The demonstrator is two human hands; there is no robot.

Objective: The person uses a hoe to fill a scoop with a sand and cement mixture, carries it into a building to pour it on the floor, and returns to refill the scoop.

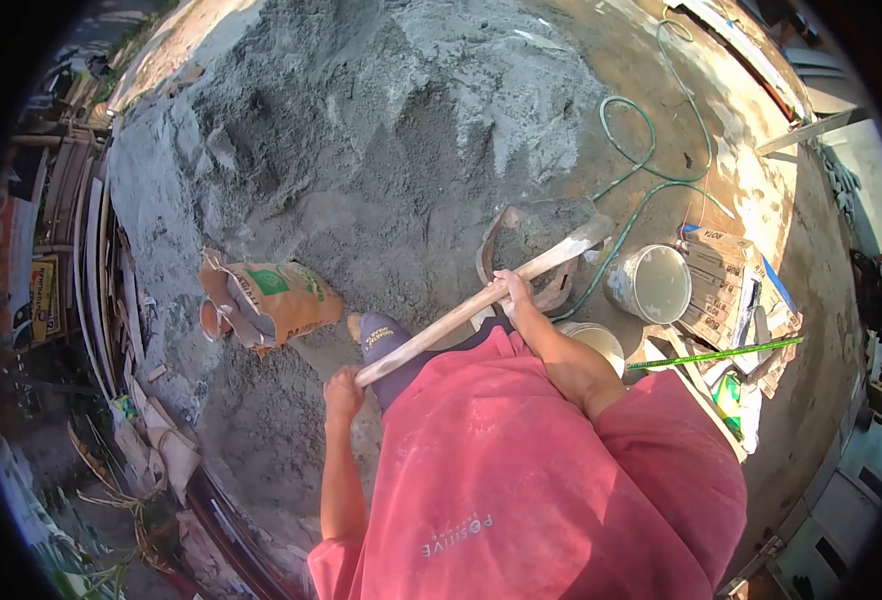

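Wooden handle (431,334) sits clamped in left hand (343,396) and right hand (512,291), some fingertips hidden.

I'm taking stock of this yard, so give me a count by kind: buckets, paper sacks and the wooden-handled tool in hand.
Buckets: 2
Paper sack: 1
Wooden-handled tool: 1
Total: 4

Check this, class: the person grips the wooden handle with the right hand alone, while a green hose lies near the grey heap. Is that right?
No: the head view shows the left hand gripping the wooden handle along with the right hand. A green hose does lie near the grey heap.
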